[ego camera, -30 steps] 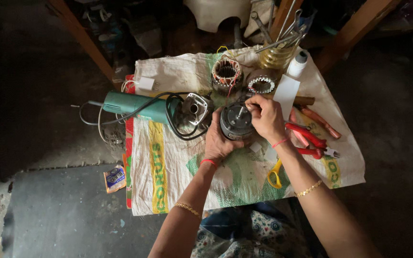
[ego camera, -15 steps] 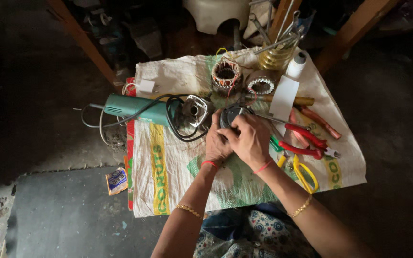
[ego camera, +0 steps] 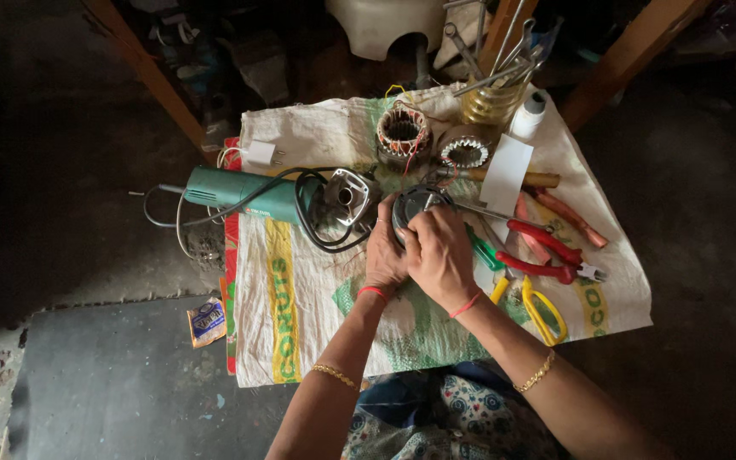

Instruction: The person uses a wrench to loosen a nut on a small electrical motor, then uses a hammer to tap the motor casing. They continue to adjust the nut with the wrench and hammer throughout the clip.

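Hands both wrap the dark round motor part (ego camera: 415, 204) mid-sack (ego camera: 317, 281): left hand (ego camera: 383, 251) cups its side, right hand (ego camera: 440, 255) covers the top. If it slips, it could hit the green grinder's (ego camera: 240, 192) cable or the red pliers (ego camera: 547, 255) just beside it.

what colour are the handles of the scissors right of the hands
Yellow. The scissors lie on the white sack just right of the right hand; the head view shows them best.

bare sack cloth (ego camera: 317, 324) lies open near the hands; beyond, the green grinder (ego camera: 244, 192), red pliers (ego camera: 547, 251) and yellow scissors (ego camera: 543, 311) crowd both sides.
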